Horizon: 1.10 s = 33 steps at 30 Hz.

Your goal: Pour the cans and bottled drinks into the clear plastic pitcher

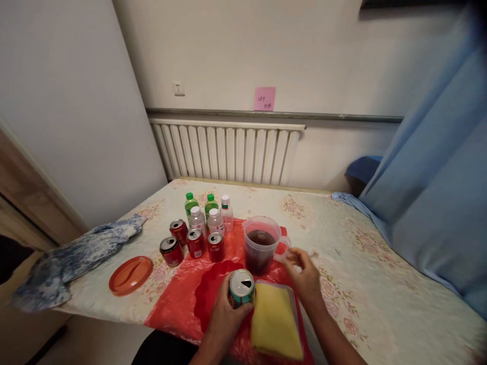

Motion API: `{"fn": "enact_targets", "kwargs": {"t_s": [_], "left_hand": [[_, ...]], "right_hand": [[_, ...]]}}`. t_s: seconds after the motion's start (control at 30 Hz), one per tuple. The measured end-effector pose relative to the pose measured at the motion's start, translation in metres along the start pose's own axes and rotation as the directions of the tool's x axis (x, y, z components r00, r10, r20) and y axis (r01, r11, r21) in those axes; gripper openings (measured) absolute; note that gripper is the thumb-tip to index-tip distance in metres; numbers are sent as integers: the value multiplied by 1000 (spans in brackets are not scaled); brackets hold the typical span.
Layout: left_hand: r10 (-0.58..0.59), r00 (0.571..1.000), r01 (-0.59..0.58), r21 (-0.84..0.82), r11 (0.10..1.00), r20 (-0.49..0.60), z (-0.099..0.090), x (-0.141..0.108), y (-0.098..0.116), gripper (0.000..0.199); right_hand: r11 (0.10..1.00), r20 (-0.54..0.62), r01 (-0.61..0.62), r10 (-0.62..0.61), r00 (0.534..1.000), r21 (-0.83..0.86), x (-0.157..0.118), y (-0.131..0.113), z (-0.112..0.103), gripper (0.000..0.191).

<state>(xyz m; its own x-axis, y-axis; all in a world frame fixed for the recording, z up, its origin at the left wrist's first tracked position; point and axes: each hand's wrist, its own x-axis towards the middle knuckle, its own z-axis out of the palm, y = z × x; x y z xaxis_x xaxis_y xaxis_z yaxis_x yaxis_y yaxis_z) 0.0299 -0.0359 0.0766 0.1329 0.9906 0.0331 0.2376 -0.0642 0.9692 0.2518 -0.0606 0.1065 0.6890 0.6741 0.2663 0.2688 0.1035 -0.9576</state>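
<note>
My left hand is wrapped around a green drink can with an opened silver top. It holds the can upright over a red scalloped tray. Beyond the can stands a translucent plastic jug, partly filled with dark brown liquid. At the right side of the jug, the curled fingers of my right hand are at its handle; part of their hold is hidden. A folded yellow cloth lies just right of the tray, between my two forearms.
Several red cans stand left of the jug. Behind them are clear bottles and green-capped bottles. An orange-red lid and blue-white fabric lie at left. Red plastic sheeting covers part of the floral tablecloth. A blue curtain hangs right.
</note>
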Motion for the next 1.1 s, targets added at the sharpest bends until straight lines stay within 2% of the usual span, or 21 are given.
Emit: {"fn": "enact_targets", "kwargs": {"t_s": [0.03, 0.07, 0.1, 0.13, 0.2, 0.33, 0.47, 0.53, 0.67, 0.83, 0.9, 0.97, 1.03, 1.1], "left_hand": [[4, 1000, -4, 7, 1000, 25, 3, -2, 3, 74], [6, 999, -6, 15, 1000, 49, 7, -3, 5, 75], [9, 997, -11, 23, 1000, 70, 12, -5, 7, 75], [24, 996, -27, 35, 999, 87, 16, -7, 9, 75], [71, 990, -77, 43, 996, 122, 27, -10, 11, 74], [171, 966, -180, 31, 983, 193, 53, -17, 10, 67], [207, 948, -221, 35, 975, 241, 77, -22, 9, 63], [198, 944, -215, 37, 976, 266, 87, -25, 9, 64], [177, 933, -191, 16, 981, 314, 108, -30, 5, 67], [194, 916, -206, -3, 978, 352, 132, -34, -10, 89], [212, 905, -240, 31, 970, 370, 135, -34, -19, 88], [243, 883, -306, 101, 947, 401, 132, -32, -33, 78], [287, 852, -403, 200, 893, 438, 125, -30, -51, 63], [346, 839, -491, 311, 813, 420, 117, -27, -73, 52]], "right_hand": [[1000, 194, 24, -20, 981, -20, -14, -2, -2, 45], [999, 346, 43, -32, 938, -26, -26, -3, -3, 57], [998, 453, 61, -41, 890, -28, -38, -4, -3, 68], [997, 516, 73, -42, 856, -39, -47, -5, -4, 78], [993, 556, 90, -30, 831, -82, -59, -6, -6, 88], [980, 519, 103, 0, 855, -169, -62, -11, -17, 83], [970, 464, 117, -4, 886, -215, -61, -15, -36, 51], [963, 437, 137, -23, 899, -231, -61, -13, -45, 42], [947, 360, 163, -55, 931, -276, -61, -3, -61, 40], [945, 319, 151, -53, 946, -291, -54, 0, -83, 36], [944, 294, 143, -52, 954, -296, -50, 0, -93, 35], [941, 257, 126, -44, 966, -314, -46, 4, -104, 37], [935, 211, 111, -40, 977, -338, -41, 12, -114, 40], [930, 168, 102, -44, 985, -353, -35, 23, -126, 45]]}}
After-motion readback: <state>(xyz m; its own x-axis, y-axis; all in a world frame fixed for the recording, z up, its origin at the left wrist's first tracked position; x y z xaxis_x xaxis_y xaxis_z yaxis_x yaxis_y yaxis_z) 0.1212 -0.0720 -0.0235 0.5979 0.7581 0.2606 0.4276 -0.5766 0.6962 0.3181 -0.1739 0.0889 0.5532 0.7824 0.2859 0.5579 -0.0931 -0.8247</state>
